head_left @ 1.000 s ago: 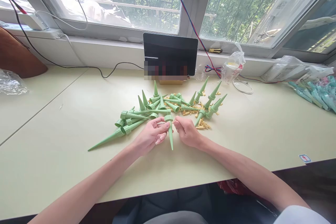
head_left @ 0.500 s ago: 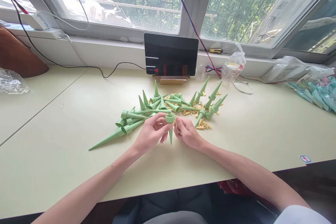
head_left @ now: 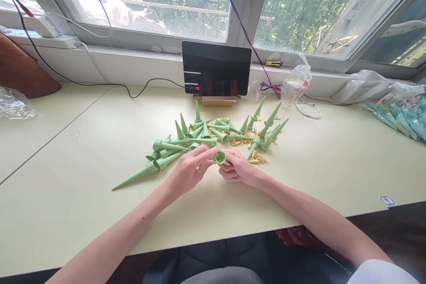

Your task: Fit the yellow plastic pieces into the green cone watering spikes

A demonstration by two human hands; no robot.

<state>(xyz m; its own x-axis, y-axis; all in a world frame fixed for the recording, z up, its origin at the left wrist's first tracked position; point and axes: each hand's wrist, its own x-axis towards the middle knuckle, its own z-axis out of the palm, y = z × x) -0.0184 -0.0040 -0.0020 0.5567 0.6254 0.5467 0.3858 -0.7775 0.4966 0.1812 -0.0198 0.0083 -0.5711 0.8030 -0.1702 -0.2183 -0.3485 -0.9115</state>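
Observation:
Both hands meet over the pale table (head_left: 83, 195), just in front of a heap of green plastic cone spikes (head_left: 186, 140). My right hand (head_left: 238, 168) is closed round one green cone (head_left: 220, 157), whose open round mouth faces up toward me; its tip is hidden in the hand. My left hand (head_left: 189, 169) reaches in from the left with its fingers pinched at the cone's rim. Small yellow plugs (head_left: 254, 156) lie scattered among the cones to the right.
A dark tablet (head_left: 216, 69) stands on a small stand at the back under the window. A black cable (head_left: 100, 84) runs along the sill. A plastic bag (head_left: 296, 82) and a pile of teal parts (head_left: 404, 117) lie at the right, a brown object (head_left: 23, 71) at the left.
The cone hung point-down between both hands; it has been tilted so its open mouth faces up, and my right hand has closed round its body.

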